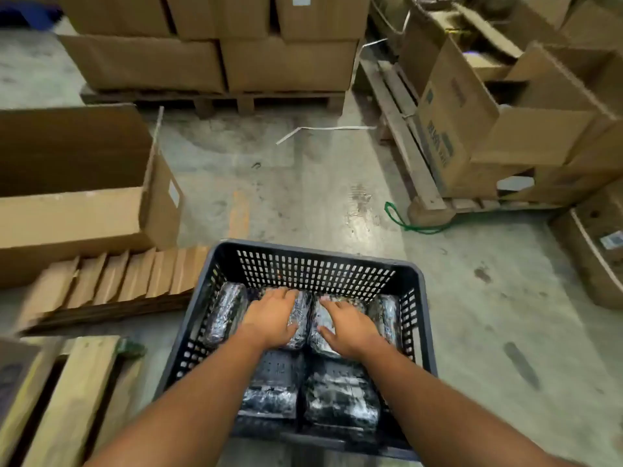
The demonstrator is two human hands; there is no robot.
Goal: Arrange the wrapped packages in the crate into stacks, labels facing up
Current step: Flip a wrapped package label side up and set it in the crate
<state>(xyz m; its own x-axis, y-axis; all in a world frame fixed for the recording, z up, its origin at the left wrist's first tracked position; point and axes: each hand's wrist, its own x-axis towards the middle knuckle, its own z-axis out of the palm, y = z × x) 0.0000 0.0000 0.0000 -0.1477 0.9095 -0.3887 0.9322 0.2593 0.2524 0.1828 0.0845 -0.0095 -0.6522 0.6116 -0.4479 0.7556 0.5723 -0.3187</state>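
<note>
While both hands press flat, left hand (273, 318) and right hand (347, 326) grasping nothing, wrapped packages (340, 399) lie single-layer in black crate (313, 267); stacking barely begun, labels unreadable.

Left hand (273, 318): bare, no glove, ring or watch | Right hand (350, 328): bare likewise | Forearms: uncovered to near frame edge, no sleeve visible

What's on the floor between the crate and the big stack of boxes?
Head view: mostly bare concrete floor between crate and boxes, plus one white strap.
</note>
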